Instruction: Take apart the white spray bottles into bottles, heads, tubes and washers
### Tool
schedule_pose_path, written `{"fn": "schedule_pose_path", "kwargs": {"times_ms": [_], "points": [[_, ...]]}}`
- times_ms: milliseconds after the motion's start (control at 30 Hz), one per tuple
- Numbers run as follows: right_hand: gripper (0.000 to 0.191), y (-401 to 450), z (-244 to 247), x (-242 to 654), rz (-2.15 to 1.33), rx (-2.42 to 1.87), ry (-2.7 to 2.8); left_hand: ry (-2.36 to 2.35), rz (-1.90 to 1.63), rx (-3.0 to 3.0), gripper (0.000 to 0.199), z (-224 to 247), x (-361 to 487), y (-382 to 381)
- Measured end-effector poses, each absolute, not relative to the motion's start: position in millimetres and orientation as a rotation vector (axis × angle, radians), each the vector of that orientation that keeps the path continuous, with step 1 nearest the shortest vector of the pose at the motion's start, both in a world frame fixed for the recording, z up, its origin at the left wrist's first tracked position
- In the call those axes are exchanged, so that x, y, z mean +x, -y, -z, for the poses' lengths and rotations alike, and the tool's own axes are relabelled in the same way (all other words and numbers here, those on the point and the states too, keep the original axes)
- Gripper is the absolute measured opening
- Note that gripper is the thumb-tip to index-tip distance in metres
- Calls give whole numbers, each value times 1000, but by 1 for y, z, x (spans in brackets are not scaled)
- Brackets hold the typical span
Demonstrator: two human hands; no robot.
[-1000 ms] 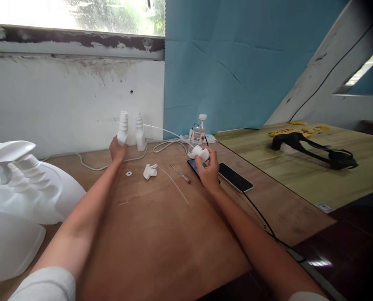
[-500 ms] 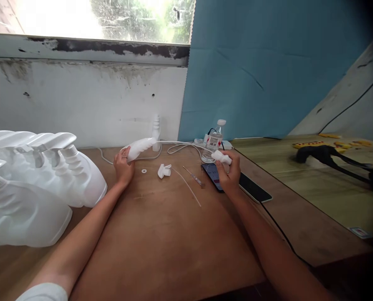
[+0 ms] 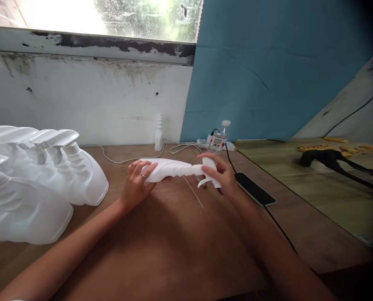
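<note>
A white ribbed spray bottle [image 3: 170, 168] lies tilted on its side in the air above the table. My left hand [image 3: 139, 182] is closed around its base end, with a ring on one finger. At the neck end, my right hand [image 3: 222, 173] grips a white trigger spray head [image 3: 209, 172] between thumb and fingers. The spray head meets the bottle's neck; I cannot tell whether it is screwed tight. Below them, a thin tube [image 3: 194, 193] lies on the brown table [image 3: 167, 251]. The bottle and hands hide the tabletop just behind them.
Several large white spray bottles [image 3: 86, 175] stand at the left. By the wall are a small white bottle [image 3: 159, 133], a grey cable [image 3: 123, 160] and a clear water bottle [image 3: 218, 138]. A phone [image 3: 255, 189] with a black cable lies at the right.
Both hands have moved inward. The spray head, earlier held apart from the bottle at the right, is now at its neck. The loose trigger piece and washer are now out of sight.
</note>
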State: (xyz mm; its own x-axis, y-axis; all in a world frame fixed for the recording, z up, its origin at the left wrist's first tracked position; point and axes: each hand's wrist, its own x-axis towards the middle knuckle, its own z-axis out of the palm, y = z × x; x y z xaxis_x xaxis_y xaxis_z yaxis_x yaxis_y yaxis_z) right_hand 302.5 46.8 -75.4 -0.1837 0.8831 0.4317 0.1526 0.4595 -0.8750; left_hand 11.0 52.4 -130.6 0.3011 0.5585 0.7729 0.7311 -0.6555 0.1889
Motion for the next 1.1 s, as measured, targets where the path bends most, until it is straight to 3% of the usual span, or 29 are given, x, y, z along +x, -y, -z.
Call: {"fn": "schedule_pose_path", "kwargs": {"times_ms": [133, 233, 300, 400, 533, 667, 767, 900, 1100], "points": [[23, -46, 32, 279, -893, -849, 1695, 1380, 1561, -2445, 46, 134, 22, -27], [26, -46, 7, 254, -1149, -680, 1597, 1544, 1800, -2506, 42, 138, 33, -16], [38, -46, -2, 236, -1306, -598, 1479, 1650, 1924, -2588, 41, 141, 39, -11], [50, -49, -4, 218, -1355, -499, 1421, 1810, 2105, -2698, 41, 146, 41, -7], [47, -58, 10, 208, -1453, -376, 1558, 1890, 2290, -2758, 45, 155, 36, -7], [44, -60, 32, 201, -1436, -440, 1548, 1769, 2225, -2881, 54, 152, 33, -12], [37, -54, 44, 192, -1271, -461, 1502, 1394, 2366, -2689, 62, 124, 32, -17], [37, -47, 49, 181, -1163, -393, 1481, 1004, 2425, -2549, 67, 54, 25, -20], [45, -44, 50, 179, -1246, -339, 1498, 1388, 1908, -2590, 34, -16, 13, -16]]}}
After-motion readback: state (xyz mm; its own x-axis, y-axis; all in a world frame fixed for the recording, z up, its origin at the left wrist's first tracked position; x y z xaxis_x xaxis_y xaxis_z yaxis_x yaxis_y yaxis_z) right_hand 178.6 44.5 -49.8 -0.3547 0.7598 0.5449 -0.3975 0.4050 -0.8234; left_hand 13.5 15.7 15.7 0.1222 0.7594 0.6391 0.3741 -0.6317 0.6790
